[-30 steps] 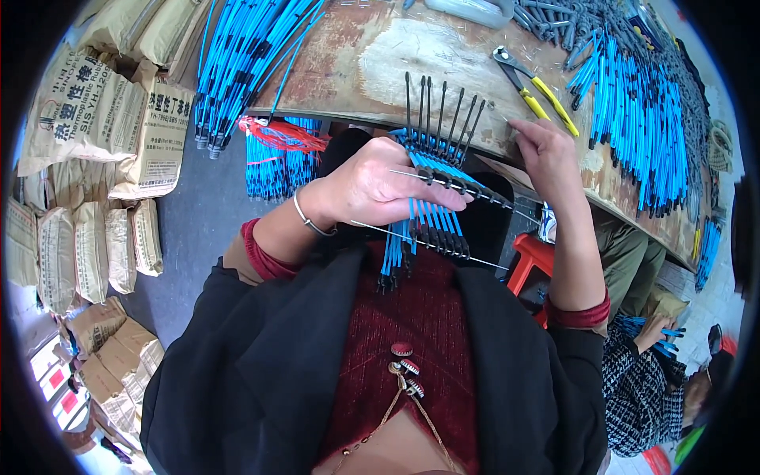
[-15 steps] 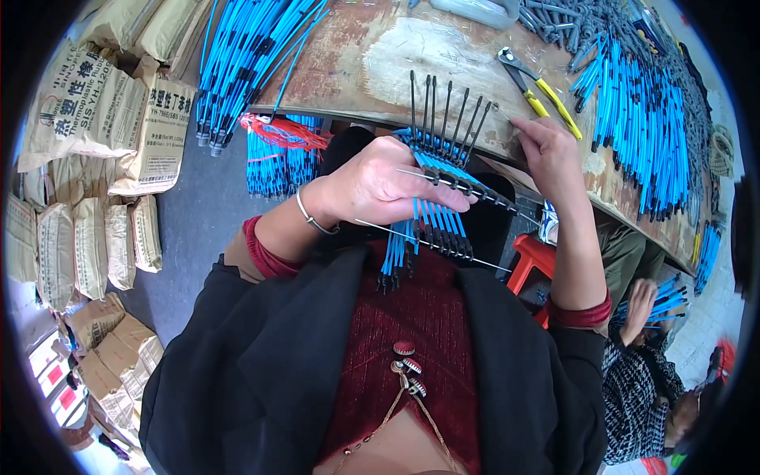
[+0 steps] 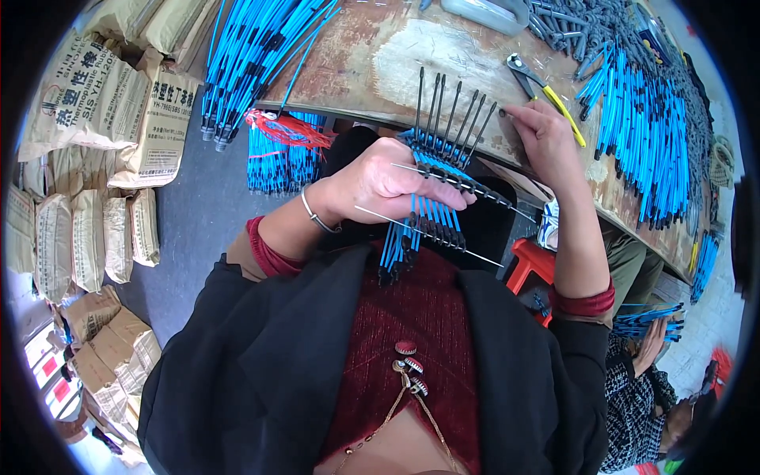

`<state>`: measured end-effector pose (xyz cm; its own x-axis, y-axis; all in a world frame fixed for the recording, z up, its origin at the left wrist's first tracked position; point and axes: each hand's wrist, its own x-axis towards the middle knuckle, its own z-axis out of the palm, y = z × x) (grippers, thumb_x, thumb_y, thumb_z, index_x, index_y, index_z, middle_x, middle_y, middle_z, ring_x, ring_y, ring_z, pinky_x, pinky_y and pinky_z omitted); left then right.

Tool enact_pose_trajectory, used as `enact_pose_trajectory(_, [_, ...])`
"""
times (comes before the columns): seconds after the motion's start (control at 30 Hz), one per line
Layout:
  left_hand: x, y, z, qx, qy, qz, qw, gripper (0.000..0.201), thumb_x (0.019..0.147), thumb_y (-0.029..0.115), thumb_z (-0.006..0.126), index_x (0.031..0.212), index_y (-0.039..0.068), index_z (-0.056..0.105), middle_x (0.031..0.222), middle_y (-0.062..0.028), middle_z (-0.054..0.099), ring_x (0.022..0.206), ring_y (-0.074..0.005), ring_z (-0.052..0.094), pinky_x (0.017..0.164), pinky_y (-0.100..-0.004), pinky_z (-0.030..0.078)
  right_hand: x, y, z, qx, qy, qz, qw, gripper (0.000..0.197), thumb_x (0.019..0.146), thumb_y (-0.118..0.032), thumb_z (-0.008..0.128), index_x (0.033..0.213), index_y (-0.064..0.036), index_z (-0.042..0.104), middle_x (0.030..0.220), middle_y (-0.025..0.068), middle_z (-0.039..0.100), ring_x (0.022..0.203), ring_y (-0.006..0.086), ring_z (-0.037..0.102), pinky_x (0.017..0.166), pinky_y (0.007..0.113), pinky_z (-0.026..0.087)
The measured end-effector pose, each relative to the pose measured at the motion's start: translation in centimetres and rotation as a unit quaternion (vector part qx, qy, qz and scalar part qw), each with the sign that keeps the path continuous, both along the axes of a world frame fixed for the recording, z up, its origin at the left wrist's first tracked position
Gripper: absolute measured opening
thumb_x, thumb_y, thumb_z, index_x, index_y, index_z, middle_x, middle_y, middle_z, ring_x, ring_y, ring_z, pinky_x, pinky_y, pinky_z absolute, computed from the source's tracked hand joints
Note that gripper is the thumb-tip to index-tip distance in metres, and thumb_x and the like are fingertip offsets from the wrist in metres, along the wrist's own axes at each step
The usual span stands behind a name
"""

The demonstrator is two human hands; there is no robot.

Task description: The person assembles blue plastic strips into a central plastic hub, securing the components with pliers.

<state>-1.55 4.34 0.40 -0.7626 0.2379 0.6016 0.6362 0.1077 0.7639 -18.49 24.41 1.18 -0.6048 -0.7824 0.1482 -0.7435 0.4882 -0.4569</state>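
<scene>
In my left hand [image 3: 388, 178] is a fan of thin blue rods [image 3: 431, 207] with black joints, like umbrella ribs; the fingers are closed around it. Long black ends [image 3: 437, 107] of the rods stick up side by side beyond the hand. Two thin metal wires [image 3: 380, 212] run crosswise through the row of black joints. My right hand [image 3: 552, 141] is just right of the rod ends, over the table edge. Its thumb and forefinger are pinched at a small dark bit too small to name, beside the outermost black end.
Yellow-handled pliers [image 3: 554, 101] lie on the worn wooden table [image 3: 340, 71]. Blue rod bundles [image 3: 645, 134] are piled at right, with others [image 3: 253, 63] at left. Paper sacks [image 3: 95, 119] are stacked at far left. A red stool [image 3: 529, 269] and a co-worker's hand [image 3: 651, 348] show at right.
My right hand has moved slightly left and up, its fingertips now at the outermost black rod end. My left hand keeps its hold. The co-worker's hand now holds blue rods.
</scene>
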Motion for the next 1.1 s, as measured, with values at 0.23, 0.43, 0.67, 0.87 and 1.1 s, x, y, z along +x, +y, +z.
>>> enact_pose_trajectory(0.23, [0.5,-0.1,0.2,0.129,-0.169,-0.05,0.976,0.017,0.08,0.013,0.064,0.094,0.005,0.068,0.091,-0.0094,0.068,0.079,-0.0217,0.067,0.07,-0.028,0.053,-0.8,-0.9,-0.3,-0.025,-0.003,0.033,0.999,0.018,0.08,-0.003,0.058,0.096,-0.0023,0.065,0.082,0.01,0.059,0.076,0.0248,0.058,0.07,0.03,0.045])
enact_pose_trajectory(0.43, [0.1,-0.4,-0.4,0.021,-0.04,-0.017,0.999,0.017,0.079,0.012,0.065,0.094,0.003,0.067,0.095,-0.0103,0.068,0.086,-0.0231,0.066,0.077,-0.0301,0.052,-1.6,-1.7,-0.7,-0.03,0.002,0.052,0.998,0.018,0.08,-0.002,0.058,0.097,-0.0033,0.065,0.082,0.0093,0.059,0.075,0.0242,0.058,0.07,0.03,0.045])
enact_pose_trajectory(0.67, [0.6,0.1,-0.6,0.22,-0.219,-0.073,0.948,0.019,0.077,0.01,0.065,0.095,0.004,0.067,0.095,-0.0107,0.067,0.088,-0.0244,0.066,0.079,-0.0307,0.052,-2.1,-2.6,-1.0,-0.025,0.024,0.067,0.997,0.018,0.079,-0.003,0.058,0.095,-0.0051,0.066,0.081,0.0096,0.059,0.074,0.0258,0.058,0.068,0.031,0.046])
enact_pose_trajectory(0.87, [0.2,-0.6,-0.7,0.077,-0.083,-0.042,0.993,0.02,0.076,0.008,0.066,0.095,0.003,0.067,0.096,-0.0105,0.067,0.089,-0.0247,0.065,0.079,-0.0311,0.052,-2.3,-3.4,-1.0,-0.035,0.03,0.092,0.995,0.017,0.08,-0.003,0.058,0.095,-0.0033,0.065,0.082,0.0098,0.059,0.075,0.026,0.059,0.069,0.031,0.047])
enact_pose_trajectory(1.1, [0.2,-0.7,-0.8,0.068,-0.07,-0.031,0.995,0.021,0.075,0.008,0.067,0.095,0.004,0.067,0.096,-0.0101,0.068,0.089,-0.0245,0.065,0.08,-0.0313,0.051,-2.0,-4.7,-0.9,-0.03,0.064,0.103,0.992,0.014,0.081,-0.007,0.057,0.094,-0.0037,0.063,0.082,0.0108,0.059,0.077,0.0284,0.06,0.07,0.034,0.048])
